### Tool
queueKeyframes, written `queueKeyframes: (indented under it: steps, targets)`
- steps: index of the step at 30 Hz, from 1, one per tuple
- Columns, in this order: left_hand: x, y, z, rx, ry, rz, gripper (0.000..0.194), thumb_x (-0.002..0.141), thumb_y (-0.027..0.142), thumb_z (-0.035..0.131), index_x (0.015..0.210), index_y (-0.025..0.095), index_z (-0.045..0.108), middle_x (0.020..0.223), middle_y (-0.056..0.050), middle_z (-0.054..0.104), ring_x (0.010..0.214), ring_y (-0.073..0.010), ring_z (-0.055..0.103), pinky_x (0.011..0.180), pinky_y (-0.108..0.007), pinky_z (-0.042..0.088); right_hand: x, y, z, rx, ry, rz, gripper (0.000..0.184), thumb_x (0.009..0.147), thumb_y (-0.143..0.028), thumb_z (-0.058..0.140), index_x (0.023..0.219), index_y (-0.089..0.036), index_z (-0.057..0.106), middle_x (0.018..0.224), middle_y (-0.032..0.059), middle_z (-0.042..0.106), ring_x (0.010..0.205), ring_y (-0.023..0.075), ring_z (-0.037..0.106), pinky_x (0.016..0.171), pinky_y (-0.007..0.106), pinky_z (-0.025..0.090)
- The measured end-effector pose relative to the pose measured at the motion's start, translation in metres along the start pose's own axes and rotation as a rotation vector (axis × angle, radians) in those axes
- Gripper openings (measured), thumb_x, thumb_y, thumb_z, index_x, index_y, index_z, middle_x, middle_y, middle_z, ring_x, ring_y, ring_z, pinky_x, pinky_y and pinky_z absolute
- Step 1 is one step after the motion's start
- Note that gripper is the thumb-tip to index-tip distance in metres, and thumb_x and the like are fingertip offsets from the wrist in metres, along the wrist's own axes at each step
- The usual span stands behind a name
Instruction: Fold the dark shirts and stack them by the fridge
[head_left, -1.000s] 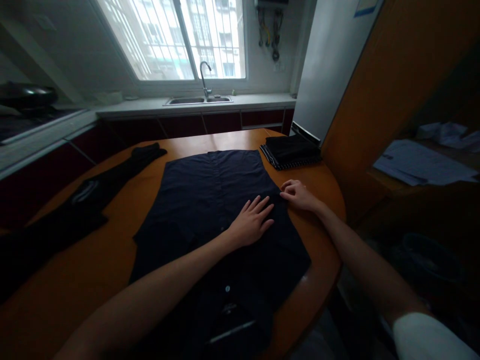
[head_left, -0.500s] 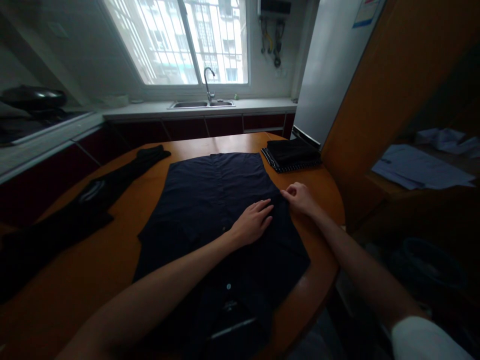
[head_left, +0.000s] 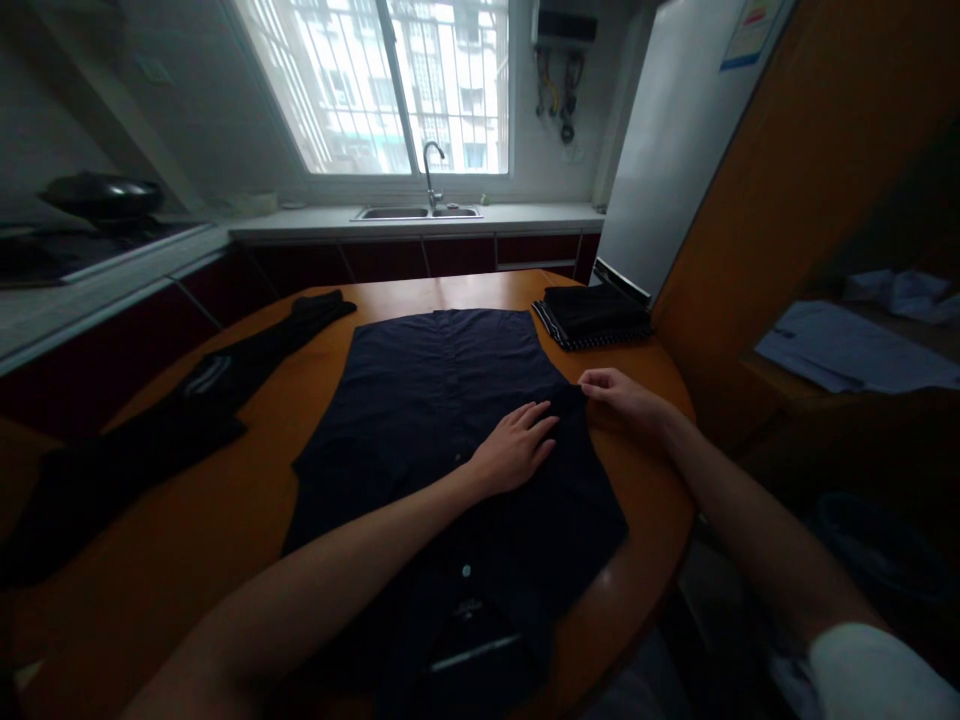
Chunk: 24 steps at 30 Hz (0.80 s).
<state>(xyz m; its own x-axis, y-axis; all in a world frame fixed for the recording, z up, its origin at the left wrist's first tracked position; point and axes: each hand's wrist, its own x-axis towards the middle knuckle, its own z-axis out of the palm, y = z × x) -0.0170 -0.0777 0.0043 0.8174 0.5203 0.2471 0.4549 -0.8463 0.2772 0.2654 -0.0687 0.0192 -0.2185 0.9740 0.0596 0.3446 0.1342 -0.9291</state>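
Note:
A dark navy buttoned shirt [head_left: 405, 400] lies spread front side up, its collar and a label towards me. On the right half of it, my left hand [head_left: 517, 447] rests flat with fingers spread. My right hand [head_left: 619, 392] pinches the shirt's right edge between thumb and fingertips, pulling up a small ridge in the cloth. Small buttons run down the middle of the shirt. My left forearm crosses over its lower part and hides some of it.
The shirt is on an orange wooden table [head_left: 480, 290] with a rounded edge. Folded dark clothes [head_left: 592, 312] are stacked at the far right. Another black garment [head_left: 187, 410] stretches along the left. Beyond stand a sink counter [head_left: 300, 220] and a fridge [head_left: 667, 140].
The view has turned slightly left, so everything sits a little further right. The fingers of my right hand are drawn closer together on the shirt's edge. My left hand stays in place.

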Motion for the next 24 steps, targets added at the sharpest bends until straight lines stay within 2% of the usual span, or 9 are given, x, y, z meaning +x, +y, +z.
queueKeyframes:
  steps: [4, 8, 10, 14, 18, 21, 24]
  targets:
    - [-0.001, 0.000, 0.001, 0.000, 0.008, 0.013, 0.047, 0.105, 0.039, 0.043, 0.147, 0.019, 0.048, 0.160, -0.011, 0.038, 0.149, -0.0246, 0.032, 0.123, -0.042, 0.027, 0.005, 0.001, -0.007, -0.063, -0.110, 0.003, 0.034, 0.077, -0.050, 0.072, 0.084, -0.018, 0.065, 0.079, 0.0007, 0.065, 0.072, 0.0157, 0.056, 0.073, 0.030, 0.045]
    - [-0.001, 0.000, 0.002, -0.010, 0.002, 0.027, 0.045, 0.106, 0.040, 0.042, 0.146, 0.021, 0.050, 0.159, -0.009, 0.040, 0.148, -0.0245, 0.035, 0.122, -0.043, 0.029, 0.004, 0.006, -0.008, -0.230, -0.135, -0.009, 0.026, 0.076, -0.042, 0.071, 0.083, -0.018, 0.064, 0.078, 0.0009, 0.065, 0.071, 0.0159, 0.056, 0.070, 0.030, 0.047]
    - [-0.001, 0.002, 0.000, -0.013, 0.024, 0.036, 0.043, 0.105, 0.037, 0.043, 0.144, 0.021, 0.051, 0.159, -0.009, 0.040, 0.145, -0.0241, 0.038, 0.121, -0.043, 0.031, 0.001, 0.010, -0.007, -0.310, -0.077, -0.016, 0.021, 0.076, -0.039, 0.069, 0.082, -0.019, 0.065, 0.077, 0.0011, 0.065, 0.069, 0.0161, 0.057, 0.068, 0.029, 0.047]
    - [-0.001, 0.014, -0.015, 0.053, 0.133, 0.026, 0.035, 0.102, 0.028, 0.049, 0.134, 0.021, 0.059, 0.153, -0.010, 0.045, 0.141, -0.0271, 0.040, 0.119, -0.047, 0.031, -0.003, 0.019, -0.002, -0.416, 0.136, -0.028, 0.019, 0.080, -0.035, 0.064, 0.088, -0.019, 0.068, 0.079, 0.0027, 0.069, 0.071, 0.0171, 0.060, 0.070, 0.030, 0.047]
    - [-0.004, 0.023, -0.032, 0.054, 0.000, 0.078, 0.029, 0.097, 0.031, 0.059, 0.125, 0.026, 0.063, 0.130, -0.007, 0.059, 0.119, -0.0257, 0.055, 0.106, -0.042, 0.045, -0.008, 0.023, 0.002, -0.417, 0.328, -0.015, 0.023, 0.085, -0.038, 0.057, 0.083, -0.018, 0.069, 0.079, 0.0054, 0.071, 0.073, 0.0199, 0.062, 0.070, 0.032, 0.048]
    - [-0.006, 0.018, -0.035, 0.051, -0.041, -0.088, 0.037, 0.091, 0.032, 0.066, 0.127, 0.023, 0.062, 0.128, -0.010, 0.056, 0.111, -0.0283, 0.058, 0.099, -0.044, 0.050, -0.015, 0.025, 0.010, -0.397, 0.417, 0.004, 0.027, 0.087, -0.041, 0.055, 0.080, -0.019, 0.068, 0.078, 0.0061, 0.071, 0.074, 0.0215, 0.063, 0.070, 0.033, 0.048]
    - [-0.004, 0.009, -0.032, -0.070, -0.043, -0.246, 0.041, 0.088, 0.019, 0.065, 0.129, 0.020, 0.061, 0.127, -0.012, 0.053, 0.103, -0.0254, 0.062, 0.095, -0.040, 0.053, -0.020, 0.028, 0.021, -0.387, 0.436, -0.021, 0.029, 0.090, -0.042, 0.052, 0.081, -0.019, 0.067, 0.080, 0.0062, 0.070, 0.076, 0.0219, 0.063, 0.072, 0.034, 0.048]
